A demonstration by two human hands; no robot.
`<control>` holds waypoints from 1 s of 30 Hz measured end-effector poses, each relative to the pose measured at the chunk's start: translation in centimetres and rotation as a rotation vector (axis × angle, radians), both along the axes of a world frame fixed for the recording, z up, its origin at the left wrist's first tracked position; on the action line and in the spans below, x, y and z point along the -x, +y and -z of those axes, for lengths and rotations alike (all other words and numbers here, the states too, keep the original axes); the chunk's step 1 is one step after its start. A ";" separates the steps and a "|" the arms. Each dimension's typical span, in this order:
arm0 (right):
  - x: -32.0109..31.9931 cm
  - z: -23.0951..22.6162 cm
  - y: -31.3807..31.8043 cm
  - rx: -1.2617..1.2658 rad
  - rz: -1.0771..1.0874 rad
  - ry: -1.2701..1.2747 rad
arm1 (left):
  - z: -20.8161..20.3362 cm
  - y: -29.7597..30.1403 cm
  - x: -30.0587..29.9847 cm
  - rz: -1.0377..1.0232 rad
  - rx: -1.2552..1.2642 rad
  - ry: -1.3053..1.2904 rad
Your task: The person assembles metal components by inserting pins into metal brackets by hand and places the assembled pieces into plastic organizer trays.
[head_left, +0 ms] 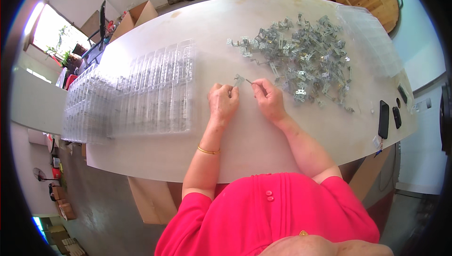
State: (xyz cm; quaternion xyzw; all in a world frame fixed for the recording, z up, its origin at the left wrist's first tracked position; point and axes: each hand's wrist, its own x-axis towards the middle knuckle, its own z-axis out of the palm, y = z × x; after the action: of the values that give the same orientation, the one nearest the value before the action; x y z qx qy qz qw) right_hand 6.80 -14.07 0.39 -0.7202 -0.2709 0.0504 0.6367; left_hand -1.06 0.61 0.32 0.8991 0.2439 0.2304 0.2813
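Note:
Over the middle of the table my left hand [223, 103] is closed, its fingertips pinching a small metal bracket [239, 78] that sticks up past them. Just to its right, my right hand [268, 97] pinches a thin dark metal piece [248, 81] between thumb and forefinger, its tip pointing toward the bracket. Whether the two pieces touch or are joined is too small to tell. A big loose pile of metal brackets [301, 53] lies beyond and to the right of my hands. On the left stand clear plastic trays [192, 79] with rows of compartments holding small parts.
The pale table [150, 154] has a curved far edge. More clear plastic trays [372, 39] lie at the far right. Near the right edge are a black phone [383, 119] and a small black object [397, 117]. An open cardboard box [136, 16] stands behind the left trays.

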 end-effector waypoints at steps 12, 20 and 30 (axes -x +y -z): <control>-0.8 0.7 0.2 0.051 -0.006 -0.028 | 1.4 0.3 -0.6 -0.008 -0.156 0.010; -1.4 1.5 -0.2 -0.102 -0.052 0.226 | -6.0 -1.4 3.6 0.020 -0.198 -0.257; -1.6 1.6 0.0 -0.077 -0.092 0.187 | -8.7 13.9 16.6 -0.470 -0.238 -0.319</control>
State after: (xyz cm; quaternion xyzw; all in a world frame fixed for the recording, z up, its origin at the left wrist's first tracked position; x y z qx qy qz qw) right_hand 8.44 -14.10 -1.26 -0.6743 -0.2451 0.1362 0.6832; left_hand -17.66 14.54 9.04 0.7973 0.3691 0.4541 0.1477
